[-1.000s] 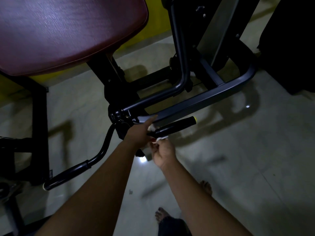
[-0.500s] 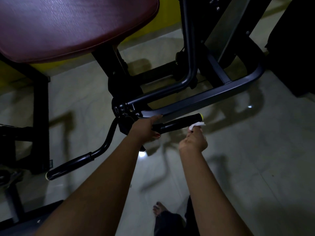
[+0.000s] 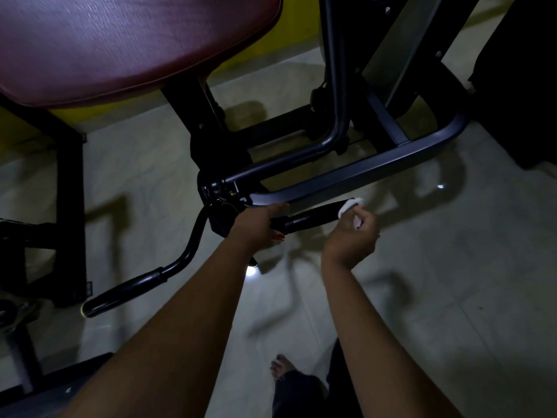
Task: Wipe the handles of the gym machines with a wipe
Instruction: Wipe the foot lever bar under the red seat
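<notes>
The handle (image 3: 313,217) lies just right of the frame's centre. Its long axis is nearly level, rising a little toward the right, and its free end points right and slightly up. It is a straight black tube with a matte, rubbery-looking grip, thicker than the bare bar it joins at the pivot.

The wipe (image 3: 349,204) is a small, crumpled white wad pressed against that free end. The right hand (image 3: 352,233) holds it with curled fingers that pinch the wad at their tips, and a scrap of white shows inside the fist.

The left hand (image 3: 256,224) grips the handle's inner end by the pivot. Its fingers wrap underneath, one red nail showing, and the thumb lies straight along the top.

A second handle (image 3: 120,292), the same black grip on a bent bar, slants down to the lower left. Above, in the upper left, is a broad maroon seat (image 3: 120,46) of smooth, creased vinyl. A dark square-tube frame (image 3: 346,176) runs behind the hands. The floor (image 3: 452,267) is pale, glossy tile, and a bare foot (image 3: 278,369) stands at the bottom.
</notes>
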`<state>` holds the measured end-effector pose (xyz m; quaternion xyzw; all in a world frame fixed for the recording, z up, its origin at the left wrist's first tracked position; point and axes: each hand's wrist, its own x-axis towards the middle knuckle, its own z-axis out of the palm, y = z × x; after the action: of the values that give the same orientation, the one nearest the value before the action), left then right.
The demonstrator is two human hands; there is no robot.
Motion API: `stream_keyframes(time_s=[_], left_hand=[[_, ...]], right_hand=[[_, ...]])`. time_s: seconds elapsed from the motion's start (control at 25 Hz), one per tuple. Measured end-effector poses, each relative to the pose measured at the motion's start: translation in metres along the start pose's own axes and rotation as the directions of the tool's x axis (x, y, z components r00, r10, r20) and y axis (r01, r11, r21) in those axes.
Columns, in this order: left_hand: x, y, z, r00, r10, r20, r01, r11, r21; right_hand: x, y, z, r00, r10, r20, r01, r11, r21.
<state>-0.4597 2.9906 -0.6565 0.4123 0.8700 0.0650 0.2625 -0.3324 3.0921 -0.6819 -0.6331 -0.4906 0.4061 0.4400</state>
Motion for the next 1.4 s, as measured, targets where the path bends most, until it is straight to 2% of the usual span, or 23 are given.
stream_keyframes(time_s=[0.04, 0.12, 0.2, 0.28, 0.4, 0.48, 0.56, 0.6, 0.64, 0.68, 0.76, 0.8, 0.84, 0.88, 0.92, 0.96, 1.04, 1.08, 1.16, 1.24, 1.32, 1.36, 1.4], left_hand=[[0.0, 0.0, 0.0, 1.0, -0.001, 0.003, 0.001, 1.0, 0.0], [-0.001, 0.001, -0.002, 1.0, -0.002, 0.006, 0.002, 1.0, -0.005], [-0.001, 0.0, -0.004, 1.0, -0.003, 0.006, 0.003, 1.0, -0.015], [-0.001, 0.001, -0.003, 1.0, -0.015, 0.008, 0.015, 1.0, -0.015], [-0.001, 0.002, -0.005, 1.0, -0.017, 0.006, 0.017, 1.0, -0.006], [-0.002, 0.002, -0.006, 1.0, -0.02, -0.01, 0.02, 0.999, -0.05], [-0.003, 0.002, -0.006, 0.998, -0.054, -0.017, 0.052, 0.995, -0.088], [-0.003, 0.001, -0.006, 0.997, -0.07, -0.012, 0.069, 0.992, -0.105], [-0.003, 0.0, -0.004, 0.997, -0.082, -0.003, 0.081, 0.989, -0.127], [-0.002, -0.002, -0.004, 0.996, -0.089, 0.007, 0.089, 0.985, -0.148], [-0.002, -0.002, -0.003, 0.995, -0.098, 0.019, 0.1, 0.977, -0.186], [-0.003, -0.003, -0.003, 0.995, -0.102, 0.02, 0.104, 0.973, -0.206], [-0.004, -0.003, -0.004, 0.994, -0.108, 0.016, 0.108, 0.969, -0.222], [-0.004, -0.003, -0.004, 0.993, -0.118, 0.01, 0.117, 0.965, -0.236], [-0.006, -0.003, -0.004, 0.991, -0.132, 0.005, 0.129, 0.96, -0.248], [-0.006, -0.003, -0.004, 0.989, -0.147, 0.002, 0.142, 0.954, -0.265], [-0.006, -0.005, -0.005, 0.987, -0.159, -0.009, 0.149, 0.945, -0.291], [-0.005, -0.006, -0.005, 0.988, -0.157, -0.016, 0.146, 0.949, -0.278], [-0.004, -0.006, -0.006, 0.988, -0.15, -0.032, 0.139, 0.965, -0.223], [-0.006, -0.006, -0.006, 0.988, -0.152, -0.029, 0.141, 0.964, -0.226], [-0.005, -0.006, -0.005, 0.988, -0.157, -0.006, 0.149, 0.95, -0.275], [-0.003, -0.007, -0.004, 0.987, -0.161, 0.012, 0.157, 0.941, -0.301], [-0.001, -0.009, -0.003, 0.987, -0.161, 0.027, 0.161, 0.933, -0.323]], right_hand=[[-0.003, 0.01, -0.004, 0.976, -0.214, 0.05, 0.217, 0.972, -0.088], [0.009, 0.024, -0.016, 0.81, -0.56, 0.172, 0.584, 0.798, -0.149], [0.031, 0.028, -0.017, 0.651, -0.723, 0.23, 0.758, 0.63, -0.168], [0.047, 0.026, -0.006, 0.554, -0.746, 0.37, 0.832, 0.514, -0.208], [0.028, 0.022, 0.014, 0.336, -0.624, 0.706, 0.924, 0.364, -0.118], [0.011, 0.021, 0.013, 0.149, -0.632, 0.76, 0.955, 0.292, 0.055], [0.012, 0.021, 0.002, 0.0, -0.694, 0.72, 0.957, 0.209, 0.201], [0.021, 0.021, -0.003, -0.027, -0.725, 0.688, 0.957, 0.179, 0.226], [0.033, 0.022, -0.006, 0.008, -0.738, 0.674, 0.964, 0.185, 0.192], [0.046, 0.019, -0.009, 0.109, -0.72, 0.685, 0.964, 0.244, 0.103], [0.055, 0.011, -0.009, 0.427, -0.607, 0.67, 0.889, 0.419, -0.187], [0.049, 0.003, -0.005, 0.532, -0.553, 0.641, 0.839, 0.443, -0.315], [0.042, -0.006, 0.004, 0.56, -0.527, 0.639, 0.828, 0.391, -0.402], [0.035, -0.016, 0.015, 0.514, -0.501, 0.696, 0.857, 0.27, -0.438], [0.028, -0.027, 0.024, 0.449, -0.374, 0.811, 0.892, 0.144, -0.428], [0.02, -0.038, 0.031, 0.394, -0.202, 0.897, 0.919, 0.073, -0.387], [0.001, -0.05, 0.038, 0.299, 0.015, 0.954, 0.953, 0.055, -0.299], [-0.007, -0.047, 0.037, 0.238, 0.001, 0.971, 0.969, 0.067, -0.237], [-0.022, -0.028, 0.024, 0.042, -0.213, 0.976, 0.998, 0.044, -0.033], [-0.017, 0.002, 0.009, -0.112, -0.456, 0.883, 0.983, 0.079, 0.166], [0.014, 0.022, -0.002, -0.244, -0.567, 0.787, 0.952, 0.017, 0.307], [0.028, 0.028, -0.007, -0.262, -0.611, 0.747, 0.94, 0.013, 0.34], [0.042, 0.031, -0.011, -0.217, -0.663, 0.716, 0.944, 0.044, 0.327]])
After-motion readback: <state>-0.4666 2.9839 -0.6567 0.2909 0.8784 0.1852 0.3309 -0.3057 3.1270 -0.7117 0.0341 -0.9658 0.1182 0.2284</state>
